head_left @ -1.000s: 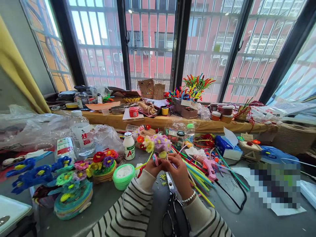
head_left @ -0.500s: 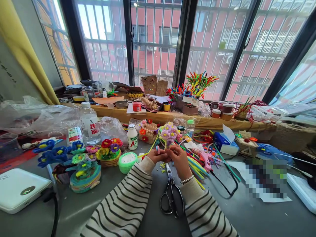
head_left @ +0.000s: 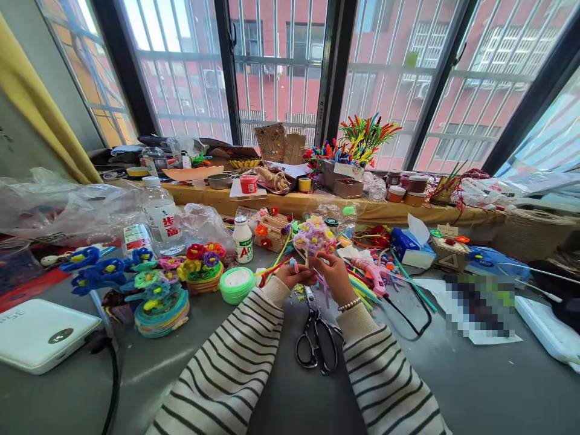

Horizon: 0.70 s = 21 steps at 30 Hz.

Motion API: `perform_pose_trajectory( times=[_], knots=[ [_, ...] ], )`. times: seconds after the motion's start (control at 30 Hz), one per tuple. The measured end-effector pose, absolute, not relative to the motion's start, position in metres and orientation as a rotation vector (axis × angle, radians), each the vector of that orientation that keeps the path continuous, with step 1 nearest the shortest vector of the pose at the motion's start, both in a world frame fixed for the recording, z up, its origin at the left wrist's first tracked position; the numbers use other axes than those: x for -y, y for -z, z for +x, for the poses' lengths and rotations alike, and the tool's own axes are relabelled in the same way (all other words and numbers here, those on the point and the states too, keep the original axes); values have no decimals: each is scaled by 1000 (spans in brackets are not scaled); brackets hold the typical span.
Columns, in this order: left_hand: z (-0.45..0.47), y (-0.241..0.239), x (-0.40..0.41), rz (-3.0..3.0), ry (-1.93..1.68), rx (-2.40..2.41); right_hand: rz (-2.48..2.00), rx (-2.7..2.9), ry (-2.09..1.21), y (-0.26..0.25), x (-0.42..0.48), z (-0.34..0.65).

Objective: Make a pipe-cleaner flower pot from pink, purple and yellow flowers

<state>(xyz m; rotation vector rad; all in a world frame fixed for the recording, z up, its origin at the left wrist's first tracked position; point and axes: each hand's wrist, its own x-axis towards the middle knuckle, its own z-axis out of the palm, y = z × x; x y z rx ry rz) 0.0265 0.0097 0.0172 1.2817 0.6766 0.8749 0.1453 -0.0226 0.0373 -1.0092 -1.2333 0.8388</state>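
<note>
Both hands meet over the grey table and hold a small bunch of pipe-cleaner flowers (head_left: 312,237), purple and yellow, upright by its stems. My left hand (head_left: 294,276) is closed round the stems from the left. My right hand (head_left: 335,275), a bead bracelet at its wrist, pinches the stems from the right, just below the blooms. Loose purple and pink stem ends hang under the fingers. Black-handled scissors (head_left: 316,338) lie on the table right under the hands, between my striped sleeves.
A green tape roll (head_left: 236,284) and a basket of flowers (head_left: 202,269) sit left of the hands, blue flowers (head_left: 97,269) farther left. A pink glue gun (head_left: 371,275) and loose pipe cleaners lie to the right. A white device (head_left: 40,332) rests at the near left.
The view has tilted down and pulled back, so hands and bunch sit higher in the frame. The grip on the flower stems is unchanged; the scissors show fully now.
</note>
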Motion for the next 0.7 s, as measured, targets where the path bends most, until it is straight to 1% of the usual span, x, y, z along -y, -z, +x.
perform_pose_trajectory(
  times=[0.23,0.4,0.7],
  knots=[
    [29,-19,-7,1282,-881,-678,-991,1416,-755,-39,24,149],
    [29,-22,-4,1299,-862,-685,-1025,1430,-649,-36,23,149],
    [30,-24,-3,1302,-859,-701,-1045,1431,-618,-36,24,148]
  ],
)
